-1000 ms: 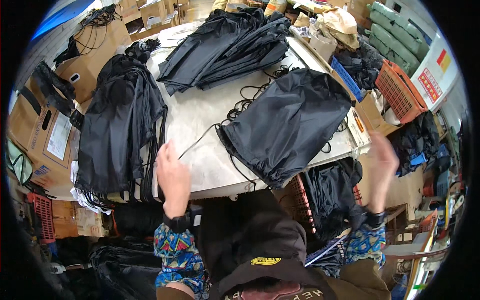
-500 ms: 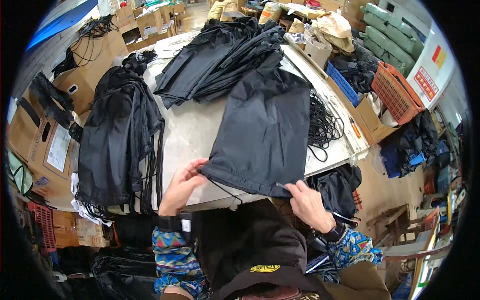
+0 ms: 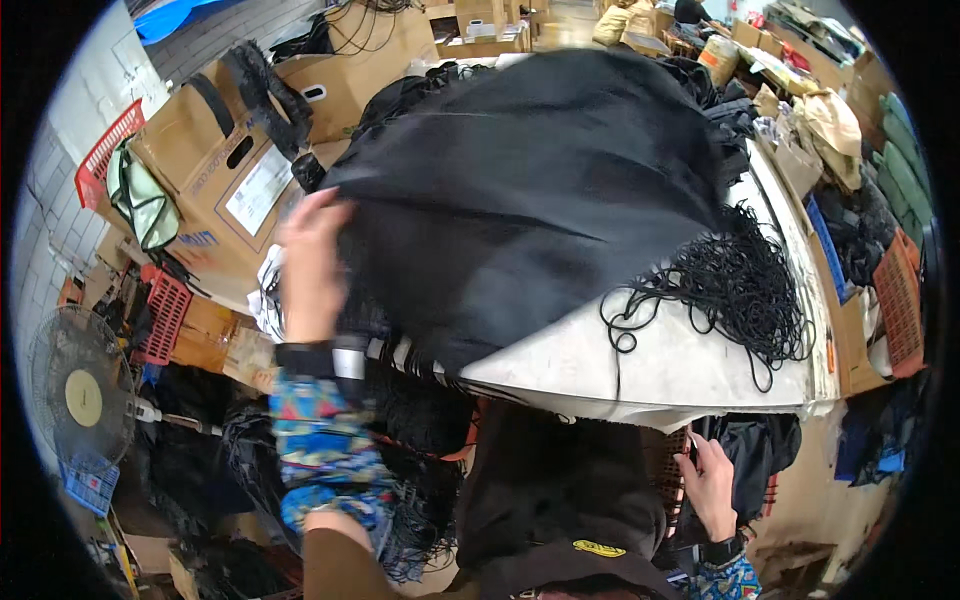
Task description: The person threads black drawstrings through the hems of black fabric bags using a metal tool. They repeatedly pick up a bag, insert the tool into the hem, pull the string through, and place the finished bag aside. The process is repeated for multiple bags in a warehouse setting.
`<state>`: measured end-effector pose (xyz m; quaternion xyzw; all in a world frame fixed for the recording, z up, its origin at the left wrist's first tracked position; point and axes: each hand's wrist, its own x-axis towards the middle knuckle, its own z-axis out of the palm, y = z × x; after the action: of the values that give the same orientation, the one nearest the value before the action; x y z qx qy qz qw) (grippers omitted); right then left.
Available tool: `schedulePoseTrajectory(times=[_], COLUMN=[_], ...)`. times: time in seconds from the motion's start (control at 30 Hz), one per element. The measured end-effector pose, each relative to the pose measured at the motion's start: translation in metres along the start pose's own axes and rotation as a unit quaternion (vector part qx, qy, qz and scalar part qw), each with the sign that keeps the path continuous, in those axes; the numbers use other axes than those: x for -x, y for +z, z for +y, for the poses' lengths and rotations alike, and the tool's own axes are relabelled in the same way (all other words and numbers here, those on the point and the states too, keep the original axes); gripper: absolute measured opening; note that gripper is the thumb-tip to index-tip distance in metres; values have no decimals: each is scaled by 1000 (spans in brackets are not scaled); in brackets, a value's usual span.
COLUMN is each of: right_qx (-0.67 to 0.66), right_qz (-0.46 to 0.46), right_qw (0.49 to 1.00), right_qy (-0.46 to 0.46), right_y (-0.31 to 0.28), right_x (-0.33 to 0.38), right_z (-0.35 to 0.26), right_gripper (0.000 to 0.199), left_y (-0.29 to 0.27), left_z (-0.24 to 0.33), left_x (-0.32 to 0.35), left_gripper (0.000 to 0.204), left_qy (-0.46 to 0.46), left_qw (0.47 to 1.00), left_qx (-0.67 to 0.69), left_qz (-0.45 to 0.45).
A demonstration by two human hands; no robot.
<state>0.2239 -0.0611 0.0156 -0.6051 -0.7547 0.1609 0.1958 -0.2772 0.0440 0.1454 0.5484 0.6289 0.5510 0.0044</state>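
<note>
Here the left hand (image 3: 312,262) pinches the black fabric bag (image 3: 530,200), lifted over the white table (image 3: 680,365); the right hand (image 3: 712,485) hangs loosely curled, empty, below the near-right edge. Keeping the cloth high would clear the tangled cords (image 3: 735,290).

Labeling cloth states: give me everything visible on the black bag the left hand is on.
The black bag is a large, thin, matte fabric piece, woven-looking, blurred. It is spread wide and billowed over the white table, hiding most of the tabletop. Soft folds run across it; its near edge hangs past the table's front. The left hand grips its left edge. A tangle of black cord lies against its right side.
</note>
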Motion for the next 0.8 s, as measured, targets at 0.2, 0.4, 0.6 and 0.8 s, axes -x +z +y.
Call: schedulePoseTrajectory(times=[0.2,0.4,0.6,0.8], right_qx=[-70,-29,12,124], right_qz=[-9,-19,25,49], right_qw=[995,996,994,986], right_qy=[-66,-81,-106,-95], right_y=[19,14,-10,-26], right_x=[-17,-28,-53,-128], right_z=[-12,-28,-19,-8], right_gripper=[31,27,28,35], left_y=[-148,41,90,129], left_z=[-173,-121,-196,-256], left_x=[-26,26,-10,-98], left_gripper=[57,81,84,82], left_qy=[-84,-101,-148,48], left_qw=[898,921,885,926], left_qx=[-427,-303,-348,-330], left_qz=[67,-224,-273,-178])
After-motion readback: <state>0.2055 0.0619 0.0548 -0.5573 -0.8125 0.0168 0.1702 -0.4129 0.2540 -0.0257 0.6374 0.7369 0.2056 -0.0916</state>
